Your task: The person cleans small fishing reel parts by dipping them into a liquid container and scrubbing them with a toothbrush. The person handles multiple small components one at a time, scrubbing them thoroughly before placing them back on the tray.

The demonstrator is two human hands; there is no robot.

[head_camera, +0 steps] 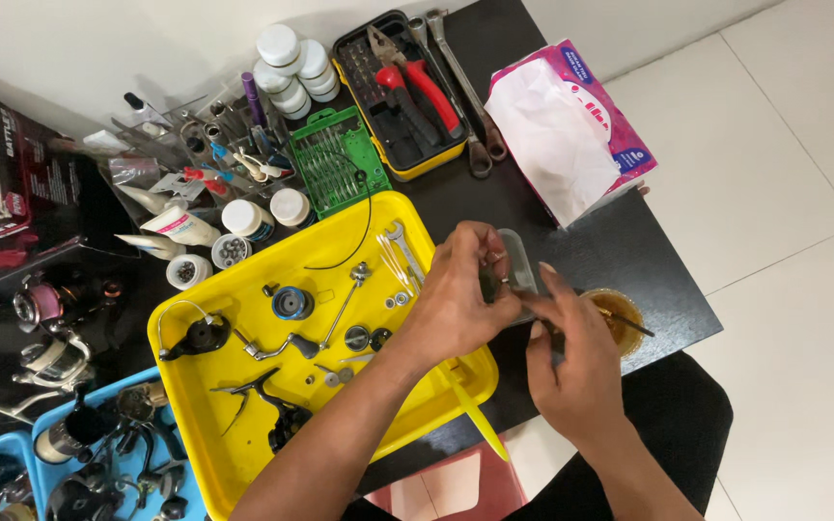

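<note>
Both hands meet over the right edge of a yellow tray (243, 439). My left hand (456, 299) pinches a small metal part between thumb and fingers, against a small clear plastic case (516, 262). My right hand (567, 362) is closed on a thin tool whose tip reaches into a small round dish of amber liquid (620, 318). The tray holds dismantled fishing reel parts: a black reel body (200, 336), a blue spool piece (291, 303), a crank handle (325, 323), small spanners (400, 256), washers and screws.
A black table (629, 256) carries a pink tissue pack (571, 125), a yellow tool case with red pliers (403, 92), a green bit holder (338, 159), white jars (291, 68), tubes and spanners. Blue trays (79, 463) with more reels sit at the left. White tiled floor lies right.
</note>
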